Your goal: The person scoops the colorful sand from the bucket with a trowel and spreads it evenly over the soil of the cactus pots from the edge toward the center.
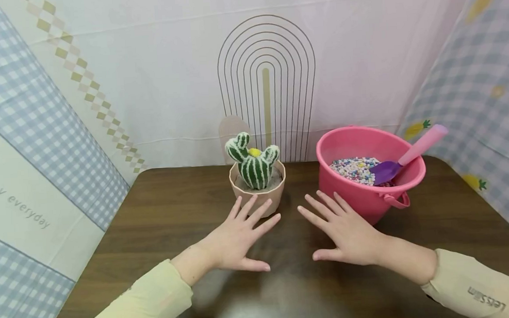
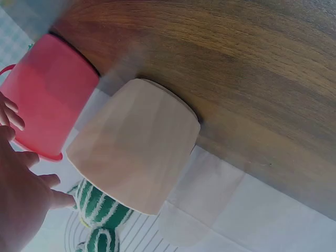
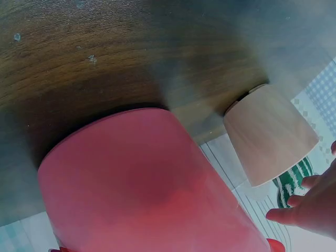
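Fingers spread, my left hand (image 1: pixel 238 238) hovers over the table in front of a beige plant pot (image 1: pixel 271 200). In the pot stands a green knitted cactus (image 1: pixel 255 171) with white stripes and a yellow top. My right hand (image 1: pixel 348 231), its fingers also spread, is in front of a pink bucket (image 1: pixel 373 205). Small pastel beads (image 1: pixel 353 169) partly fill that bucket, and a scoop with a purple blade (image 1: pixel 385 171) and pink handle (image 1: pixel 424 143) leans against its rim. Neither hand holds anything. The left wrist view shows the pot's side (image 2: pixel 139 142) beyond the left fingers.
A dark wood-grain table (image 1: pixel 174 212) carries the pot and bucket. Behind it hangs a pale cloth (image 1: pixel 171 86) with an arch print; checked cloths (image 1: pixel 50 118) hang at both sides. The bucket's handle (image 1: pixel 399 200) hangs at its front right.
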The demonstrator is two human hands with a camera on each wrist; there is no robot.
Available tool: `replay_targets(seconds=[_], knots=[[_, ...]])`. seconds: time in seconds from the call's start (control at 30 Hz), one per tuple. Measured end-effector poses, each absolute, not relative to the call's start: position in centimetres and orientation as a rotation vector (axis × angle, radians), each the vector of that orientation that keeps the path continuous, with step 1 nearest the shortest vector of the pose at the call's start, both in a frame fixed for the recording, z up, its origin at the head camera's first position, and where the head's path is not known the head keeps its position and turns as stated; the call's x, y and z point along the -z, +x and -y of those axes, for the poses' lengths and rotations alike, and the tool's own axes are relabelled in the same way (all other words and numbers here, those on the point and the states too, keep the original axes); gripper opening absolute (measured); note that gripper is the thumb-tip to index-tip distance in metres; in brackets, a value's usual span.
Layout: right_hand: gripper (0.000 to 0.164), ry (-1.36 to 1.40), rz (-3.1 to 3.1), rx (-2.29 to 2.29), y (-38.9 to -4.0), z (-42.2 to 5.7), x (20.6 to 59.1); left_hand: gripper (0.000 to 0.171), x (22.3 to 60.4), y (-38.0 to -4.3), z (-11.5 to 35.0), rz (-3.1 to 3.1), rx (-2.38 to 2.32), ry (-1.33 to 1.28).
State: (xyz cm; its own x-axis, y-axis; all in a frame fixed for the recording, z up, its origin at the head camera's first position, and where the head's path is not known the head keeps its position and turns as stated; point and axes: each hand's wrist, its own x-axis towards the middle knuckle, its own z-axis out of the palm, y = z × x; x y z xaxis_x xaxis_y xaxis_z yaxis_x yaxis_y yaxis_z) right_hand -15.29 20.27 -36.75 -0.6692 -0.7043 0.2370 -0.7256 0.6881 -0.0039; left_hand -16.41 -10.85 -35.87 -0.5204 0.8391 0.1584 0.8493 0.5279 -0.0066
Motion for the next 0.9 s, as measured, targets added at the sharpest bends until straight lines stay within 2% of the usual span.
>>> replay_targets(seconds=[0.13, 0.2, 0.37, 0.4, 0.63, 0.9], knots=[[0.094, 1.16, 2.666, -0.243, -15.5, -20.3, 36.4, 0.094, 35.6, -16.6, 10.8, 2.627, 0.141, -1.441], [0.086, 1.15, 2.635, -0.359, -15.6, -20.4, 35.9, 0.095, 35.4, -16.8, 10.7, 2.654, 0.188, -1.422], [0.027, 1.024, 2.494, -0.732, -15.5, -20.4, 33.8, 0.096, 35.1, -17.5, 10.5, 2.692, 0.4, -1.326], [0.02, 0.992, 2.462, -0.789, -15.5, -20.3, 33.4, 0.096, 35.1, -17.7, 10.4, 2.688, 0.464, -1.301], [0.025, 0.788, 2.271, -0.917, -15.9, -21.2, 30.0, 0.083, 34.0, -18.4, 8.1, 2.678, 1.009, -1.087], [0.01, 0.394, 2.205, -0.86, -17.2, -24.9, 26.8, 0.074, 32.7, -19.3, 4.2, 2.619, 1.578, -0.894]])
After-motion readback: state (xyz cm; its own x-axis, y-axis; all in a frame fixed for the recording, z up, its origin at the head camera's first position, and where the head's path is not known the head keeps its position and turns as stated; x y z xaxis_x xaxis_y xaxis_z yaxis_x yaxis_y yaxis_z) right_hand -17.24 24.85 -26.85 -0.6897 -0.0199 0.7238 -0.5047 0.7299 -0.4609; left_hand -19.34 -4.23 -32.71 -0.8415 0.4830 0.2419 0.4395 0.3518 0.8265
